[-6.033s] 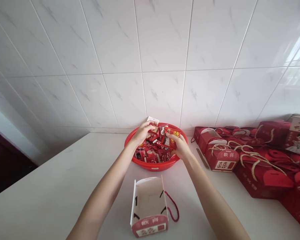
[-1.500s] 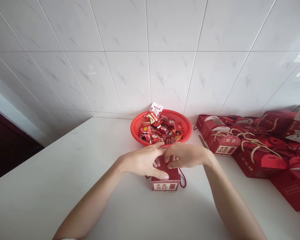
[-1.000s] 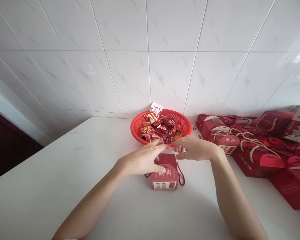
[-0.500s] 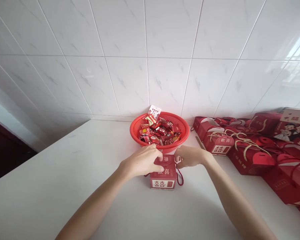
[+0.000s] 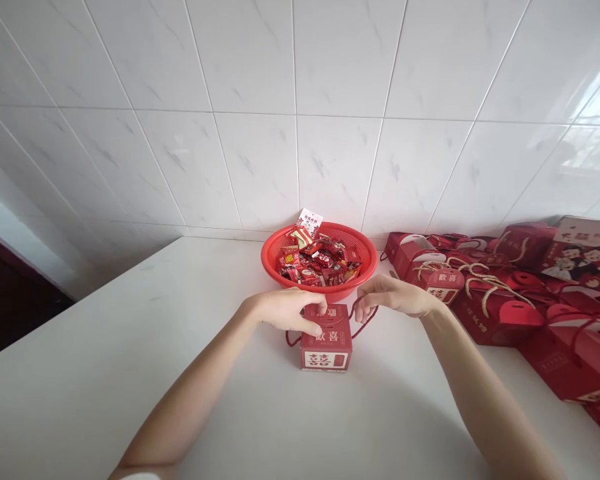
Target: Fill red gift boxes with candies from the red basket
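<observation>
Up goes the glossy white tiled wall with grey veining (image 5: 337, 60), the biggest thing before us, and below it we have the smooth white tabletop (image 5: 105, 400), its far edge running along the tiles. Over on our right, a crowd of dark red cardboard gift boxes (image 5: 500, 320) packs the tabletop, several with cream twisted-rope handles. Next in size comes the oval red plastic basket with perforated walls (image 5: 269, 263), near the wall and just beyond our hands. At the back of the crowd leans a cream-and-red printed panel with cartoon figures (image 5: 583, 253).

Now to our hands! Our left hand (image 5: 285, 309) reaches in over the small red cardboard box with white characters on its lid (image 5: 326, 353); its fingers curl onto the top, the thumb resting on the lid and parted from the index finger. Our right hand (image 5: 390, 295) is at the box's right side, fingers closed on the dark red cord handle (image 5: 364, 327), which we have raised in a loop beside the box. And the box itself? Upright on the tabletop, in front of the basket, lid flaps folded over, a white label with red characters facing us. On its left side a second dark red cord (image 5: 293, 342) bows out below our left wrist.

Down to the small stuff: a white-and-red printed card (image 5: 310, 219) stands tilted at the basket's back rim, and shiny, mostly red wrapped packets (image 5: 325, 259) lie heaped inside the basket.
</observation>
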The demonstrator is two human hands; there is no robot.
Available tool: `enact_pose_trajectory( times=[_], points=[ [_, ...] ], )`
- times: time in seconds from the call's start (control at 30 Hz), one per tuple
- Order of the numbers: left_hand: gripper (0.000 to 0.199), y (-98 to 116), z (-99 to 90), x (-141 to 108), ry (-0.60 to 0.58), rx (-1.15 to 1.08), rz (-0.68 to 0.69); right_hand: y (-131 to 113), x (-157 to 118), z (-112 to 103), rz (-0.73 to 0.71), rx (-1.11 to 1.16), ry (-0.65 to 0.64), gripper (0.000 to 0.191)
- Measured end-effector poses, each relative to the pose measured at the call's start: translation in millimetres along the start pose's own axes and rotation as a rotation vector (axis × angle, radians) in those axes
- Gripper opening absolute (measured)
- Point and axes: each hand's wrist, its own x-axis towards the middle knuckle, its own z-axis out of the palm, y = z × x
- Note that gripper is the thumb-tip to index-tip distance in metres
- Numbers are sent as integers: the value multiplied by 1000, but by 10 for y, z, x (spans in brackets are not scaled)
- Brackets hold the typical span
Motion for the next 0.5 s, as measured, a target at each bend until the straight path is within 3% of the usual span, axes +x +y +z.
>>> enact_pose_trajectory(
  times=[0.17, 0.5],
  points=[
    [46, 9, 41, 55, -3, -44, 7, -178, -149, 28, -135, 172, 59, 28],
    [32, 37, 54, 47, -36, -40, 143, -57, 15, 191, -131, 61, -93, 42]
  ],
)
